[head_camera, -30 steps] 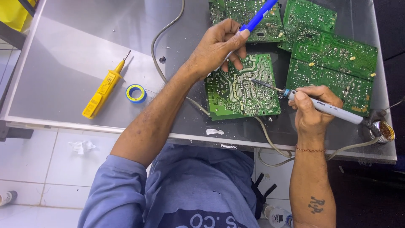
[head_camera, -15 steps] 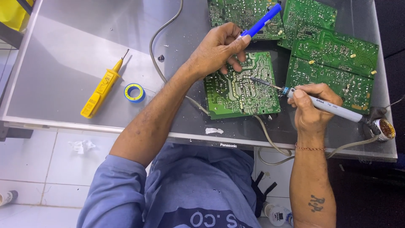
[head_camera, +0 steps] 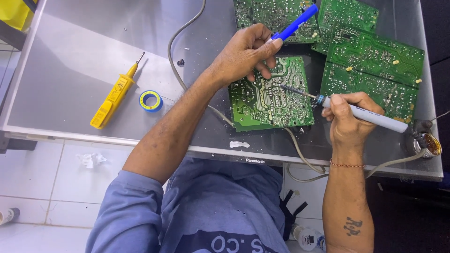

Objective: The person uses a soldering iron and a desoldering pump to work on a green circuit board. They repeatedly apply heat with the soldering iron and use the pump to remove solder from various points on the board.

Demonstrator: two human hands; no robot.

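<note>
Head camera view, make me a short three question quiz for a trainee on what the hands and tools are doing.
1. True or false: the soldering iron tip touches the circuit board.
2. Which hand holds the blue tool? A) left hand B) right hand
3. What lies just right of the yellow tester screwdriver on the table?

Key: 1. True. 2. A. 3. The blue tape roll.

Screwdriver (head_camera: 114, 95) and tape roll (head_camera: 151, 101) lie left of circuit board (head_camera: 271, 99).
</note>
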